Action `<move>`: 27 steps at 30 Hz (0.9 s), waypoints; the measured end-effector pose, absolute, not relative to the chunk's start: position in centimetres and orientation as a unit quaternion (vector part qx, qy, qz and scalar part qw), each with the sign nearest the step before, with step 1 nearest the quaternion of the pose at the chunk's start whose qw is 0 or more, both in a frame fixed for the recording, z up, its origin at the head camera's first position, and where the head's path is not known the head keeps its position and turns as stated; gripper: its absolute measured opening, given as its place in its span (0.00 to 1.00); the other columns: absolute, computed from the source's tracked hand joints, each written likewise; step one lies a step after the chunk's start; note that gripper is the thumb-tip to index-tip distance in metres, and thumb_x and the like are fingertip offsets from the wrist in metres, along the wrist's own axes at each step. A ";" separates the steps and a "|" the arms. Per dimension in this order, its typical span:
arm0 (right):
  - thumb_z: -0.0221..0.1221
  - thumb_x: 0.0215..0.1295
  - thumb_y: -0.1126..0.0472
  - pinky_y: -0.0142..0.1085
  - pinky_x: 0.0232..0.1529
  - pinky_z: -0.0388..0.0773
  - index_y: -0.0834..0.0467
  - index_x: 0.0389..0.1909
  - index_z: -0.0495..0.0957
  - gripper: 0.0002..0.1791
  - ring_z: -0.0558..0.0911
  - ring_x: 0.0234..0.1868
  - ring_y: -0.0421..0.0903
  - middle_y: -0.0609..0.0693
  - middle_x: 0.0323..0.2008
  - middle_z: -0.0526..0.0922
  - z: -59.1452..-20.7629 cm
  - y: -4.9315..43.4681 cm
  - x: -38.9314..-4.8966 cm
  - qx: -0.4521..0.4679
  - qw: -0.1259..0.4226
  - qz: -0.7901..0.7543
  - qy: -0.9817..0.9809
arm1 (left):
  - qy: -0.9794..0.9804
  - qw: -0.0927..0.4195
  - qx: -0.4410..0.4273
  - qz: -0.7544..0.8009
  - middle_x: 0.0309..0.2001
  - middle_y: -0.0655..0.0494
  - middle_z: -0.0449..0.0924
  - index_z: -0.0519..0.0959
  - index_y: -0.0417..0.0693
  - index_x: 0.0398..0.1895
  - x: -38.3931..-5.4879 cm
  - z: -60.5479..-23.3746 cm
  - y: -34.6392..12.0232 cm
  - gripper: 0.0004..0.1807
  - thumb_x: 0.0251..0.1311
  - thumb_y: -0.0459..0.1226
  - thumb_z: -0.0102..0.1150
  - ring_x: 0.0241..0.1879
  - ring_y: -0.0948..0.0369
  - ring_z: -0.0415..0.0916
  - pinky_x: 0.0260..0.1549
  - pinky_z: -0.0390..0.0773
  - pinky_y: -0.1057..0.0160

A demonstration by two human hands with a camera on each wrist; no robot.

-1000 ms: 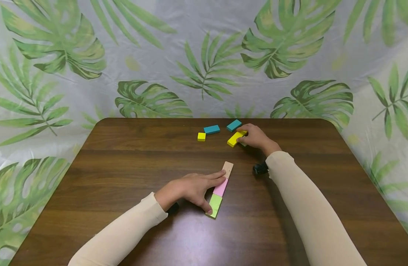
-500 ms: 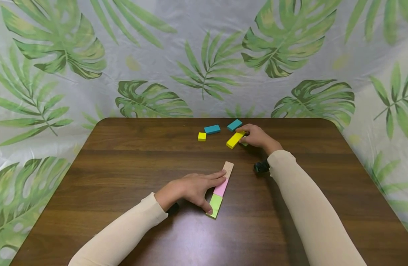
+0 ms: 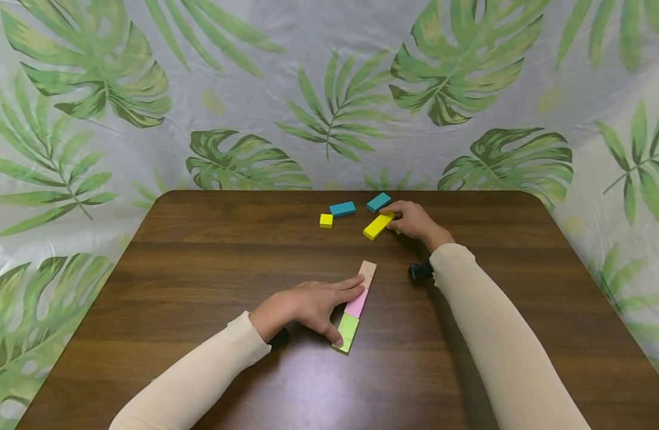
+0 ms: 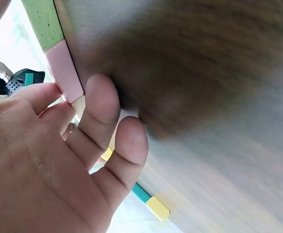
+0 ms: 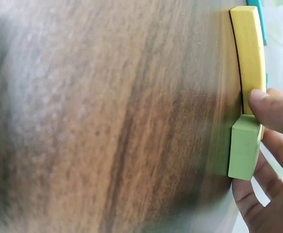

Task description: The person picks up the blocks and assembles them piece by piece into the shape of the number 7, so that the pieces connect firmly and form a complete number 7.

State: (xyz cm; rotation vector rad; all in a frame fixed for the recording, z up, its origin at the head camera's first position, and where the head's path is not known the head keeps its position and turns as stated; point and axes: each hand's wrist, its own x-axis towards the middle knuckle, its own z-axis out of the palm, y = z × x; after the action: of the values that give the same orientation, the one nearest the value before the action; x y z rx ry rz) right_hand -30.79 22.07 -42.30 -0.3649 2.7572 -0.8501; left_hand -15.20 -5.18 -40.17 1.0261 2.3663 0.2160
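My left hand [image 3: 321, 304] lies over a straight row of three flat blocks. Its thumb touches the light green block [image 3: 348, 329], and two fingers reach across the pink block [image 3: 356, 305] and the bare-wood block [image 3: 369, 272]. In the left wrist view, the pink block [image 4: 65, 71] shows beyond the fingertips. Farther back, my right hand [image 3: 415, 222] pinches a long yellow block [image 3: 376, 227] at its right end, thumb on the near side. A second green block [image 5: 244, 148] sits against that end in the right wrist view, mostly hidden by the hand in the head view.
Two blue blocks, one at left [image 3: 342, 209] and one at right [image 3: 379, 202], lie near the far edge of the brown wooden table [image 3: 200, 251]. A small yellow block [image 3: 326, 221] sits by the left one. A leaf-printed cloth [image 3: 329, 71] hangs behind.
The long yellow block has shifted slightly left and toward me in my right hand's pinch. My left hand and the three-block row have stayed put.
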 end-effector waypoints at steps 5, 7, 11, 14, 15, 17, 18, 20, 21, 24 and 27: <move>0.59 0.67 0.68 0.54 0.65 0.72 0.58 0.63 0.77 0.22 0.73 0.65 0.61 0.61 0.66 0.75 -42.3 22.0 -30.8 -0.133 0.112 -0.282 0.944 | 0.881 0.270 0.379 0.080 0.81 0.74 0.33 0.48 0.67 0.80 -15.0 -40.1 -5.3 0.58 0.48 0.57 0.72 0.74 0.58 0.62 0.66 0.69 0.53; 0.60 0.67 0.69 0.55 0.67 0.70 0.58 0.62 0.78 0.22 0.73 0.66 0.61 0.60 0.65 0.76 -42.3 22.0 -30.9 -0.147 0.106 -0.272 0.945 | 0.882 0.270 0.377 0.079 0.81 0.74 0.33 0.48 0.68 0.80 -15.0 -40.1 -5.3 0.58 0.48 0.57 0.72 0.74 0.58 0.62 0.66 0.69 0.54; 0.62 0.64 0.69 0.55 0.66 0.70 0.58 0.58 0.81 0.21 0.75 0.65 0.61 0.60 0.62 0.80 -42.1 21.8 -31.0 -0.193 0.086 -0.243 0.947 | 0.884 0.273 0.372 0.081 0.81 0.75 0.34 0.49 0.68 0.79 -15.0 -40.0 -5.4 0.57 0.48 0.58 0.72 0.74 0.58 0.62 0.65 0.69 0.54; 0.63 0.62 0.70 0.54 0.64 0.72 0.57 0.56 0.83 0.21 0.77 0.62 0.60 0.60 0.59 0.82 -42.0 21.6 -30.9 -0.225 0.071 -0.223 0.946 | 0.884 0.274 0.370 0.083 0.80 0.76 0.34 0.49 0.69 0.79 -14.9 -40.0 -5.5 0.57 0.48 0.58 0.72 0.73 0.58 0.64 0.65 0.70 0.54; 0.63 0.61 0.70 0.54 0.63 0.73 0.57 0.56 0.83 0.21 0.77 0.61 0.60 0.59 0.58 0.83 -41.9 21.6 -30.9 -0.232 0.069 -0.219 0.945 | 0.884 0.274 0.369 0.083 0.80 0.76 0.34 0.49 0.69 0.79 -14.9 -40.0 -5.5 0.57 0.48 0.58 0.72 0.73 0.58 0.64 0.65 0.70 0.54; 0.64 0.61 0.71 0.54 0.63 0.73 0.56 0.55 0.84 0.20 0.77 0.61 0.59 0.58 0.57 0.83 -41.8 21.5 -30.8 -0.241 0.065 -0.214 0.944 | 0.884 0.276 0.368 0.084 0.80 0.76 0.33 0.49 0.70 0.79 -14.9 -39.9 -5.6 0.57 0.48 0.58 0.72 0.72 0.57 0.65 0.64 0.70 0.53; 0.64 0.61 0.71 0.54 0.63 0.73 0.56 0.55 0.84 0.20 0.77 0.60 0.59 0.58 0.57 0.84 -41.8 21.5 -30.8 -0.245 0.065 -0.212 0.944 | 0.884 0.276 0.367 0.084 0.80 0.76 0.33 0.49 0.70 0.79 -14.9 -39.9 -5.6 0.57 0.48 0.58 0.72 0.72 0.57 0.66 0.64 0.70 0.53; 0.64 0.61 0.70 0.54 0.63 0.72 0.55 0.54 0.84 0.20 0.76 0.60 0.59 0.56 0.57 0.84 -41.7 21.5 -30.6 -0.250 0.063 -0.204 0.944 | 0.885 0.277 0.365 0.084 0.80 0.77 0.33 0.48 0.71 0.79 -14.9 -39.8 -5.7 0.57 0.48 0.58 0.72 0.71 0.57 0.66 0.64 0.70 0.53; 0.64 0.61 0.70 0.55 0.63 0.71 0.55 0.54 0.84 0.20 0.76 0.60 0.59 0.56 0.57 0.84 -41.7 21.4 -30.6 -0.254 0.063 -0.200 0.944 | 0.885 0.276 0.365 0.084 0.80 0.76 0.33 0.48 0.71 0.79 -14.9 -39.8 -5.7 0.57 0.48 0.58 0.72 0.71 0.57 0.67 0.63 0.70 0.52; 0.64 0.62 0.68 0.57 0.64 0.69 0.53 0.55 0.84 0.20 0.74 0.61 0.58 0.54 0.58 0.83 -41.7 21.4 -30.2 -0.256 0.068 -0.186 0.946 | 0.885 0.276 0.365 0.084 0.80 0.76 0.34 0.48 0.71 0.79 -14.8 -39.9 -5.8 0.57 0.48 0.58 0.72 0.72 0.57 0.66 0.63 0.71 0.53; 0.65 0.62 0.68 0.59 0.65 0.66 0.51 0.55 0.84 0.20 0.72 0.62 0.58 0.53 0.60 0.82 -41.7 21.4 -29.8 -0.257 0.076 -0.181 0.946 | 0.886 0.274 0.365 0.081 0.80 0.76 0.34 0.49 0.71 0.79 -14.7 -39.9 -5.8 0.58 0.47 0.59 0.72 0.72 0.58 0.66 0.61 0.71 0.53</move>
State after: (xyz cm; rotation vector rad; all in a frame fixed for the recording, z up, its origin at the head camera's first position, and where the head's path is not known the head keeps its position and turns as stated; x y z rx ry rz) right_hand -29.85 21.36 -41.67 -0.7706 2.8361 -0.5425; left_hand -14.74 -5.79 -39.94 0.9823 2.3837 0.2168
